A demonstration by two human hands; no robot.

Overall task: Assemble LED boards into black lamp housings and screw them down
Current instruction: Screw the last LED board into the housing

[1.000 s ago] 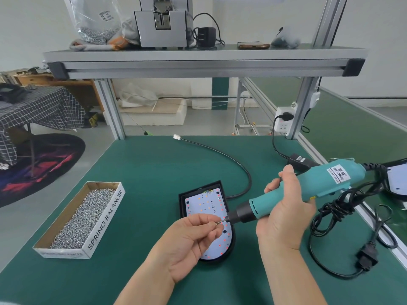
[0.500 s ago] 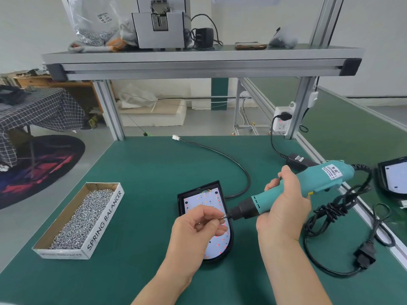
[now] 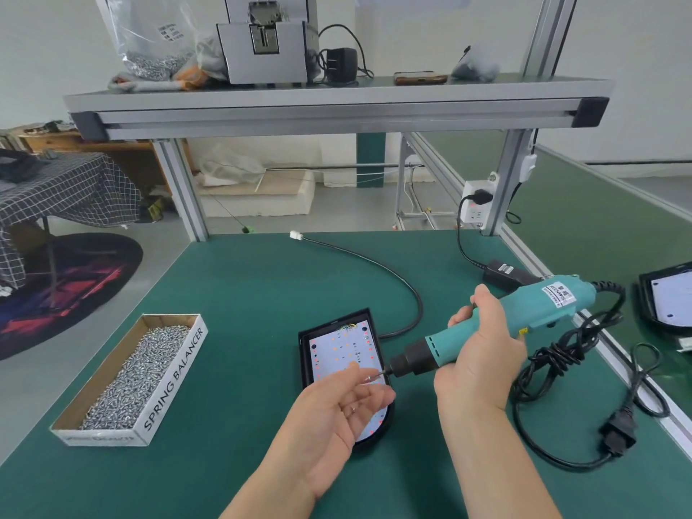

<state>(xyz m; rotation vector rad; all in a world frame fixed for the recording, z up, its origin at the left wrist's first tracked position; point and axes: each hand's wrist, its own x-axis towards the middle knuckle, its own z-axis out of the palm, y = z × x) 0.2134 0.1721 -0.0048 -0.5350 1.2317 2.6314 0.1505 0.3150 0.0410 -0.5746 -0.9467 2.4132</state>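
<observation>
Above the LED board [image 3: 339,350], right hand [image 3: 483,368] grips the screwdriver [image 3: 524,312]; its bit [image 3: 380,373] lies just beside the left hand's [image 3: 337,413] relaxed fingers [image 3: 378,397].

Room bright, light even and diffuse, falling from above. Shadows faint: soft patch under left hand [image 3: 337,410] on lamp housing [image 3: 304,354], thin dark edge beneath cardboard box [image 3: 176,372], dimmer band under shelf rail [image 3: 337,114]. Green mat [image 3: 243,294] matte, evenly lit; white LED board [image 3: 337,348] slightly washed out. Fingers [image 3: 376,395] of left hand smeared by motion blur; screwdriver [image 3: 531,312] body sharp. Wide-angle bend strong: shelf rail bows, frame uprights [image 3: 179,189] lean outward, mat edges splay. White wall [image 3: 636,69] top right near blown out, far corners soft
</observation>
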